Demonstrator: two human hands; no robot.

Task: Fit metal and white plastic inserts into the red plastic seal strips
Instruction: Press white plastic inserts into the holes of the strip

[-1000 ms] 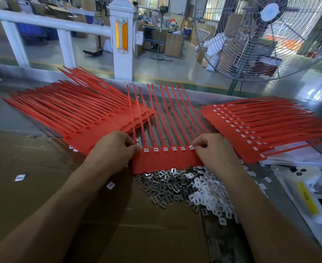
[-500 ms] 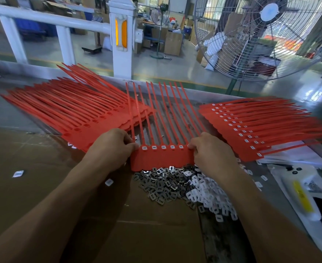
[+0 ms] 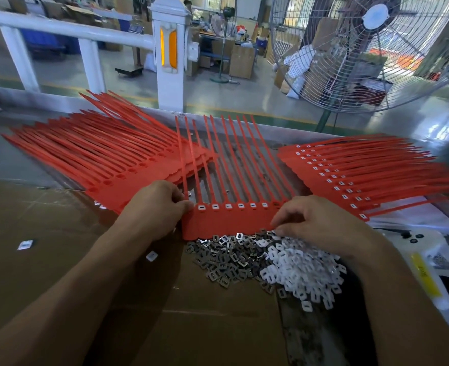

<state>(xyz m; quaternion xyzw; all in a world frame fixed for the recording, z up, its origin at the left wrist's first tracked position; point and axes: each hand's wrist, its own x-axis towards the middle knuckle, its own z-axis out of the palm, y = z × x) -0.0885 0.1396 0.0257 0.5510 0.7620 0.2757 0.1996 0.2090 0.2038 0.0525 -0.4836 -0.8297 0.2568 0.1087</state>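
Biggest thing here is the cardboard-covered table [image 3: 59,260] under my arms. Beyond my left hand [image 3: 157,207] sits a fanned stack of red plastic seal strips with open sockets [image 3: 91,154]; beyond my right hand [image 3: 321,223] is the fanned stack of red strips with white inserts fitted [image 3: 363,175]. Between my hands lies the red strip set I'm working [image 3: 228,220]: left fingers pinch its left edge, right fingertips are curled down at its right corner, can't tell if they're holding anything. Just below it, near my right hand, a pile of small grey metal inserts [image 3: 223,262] touches a pile of white plastic inserts [image 3: 302,273].
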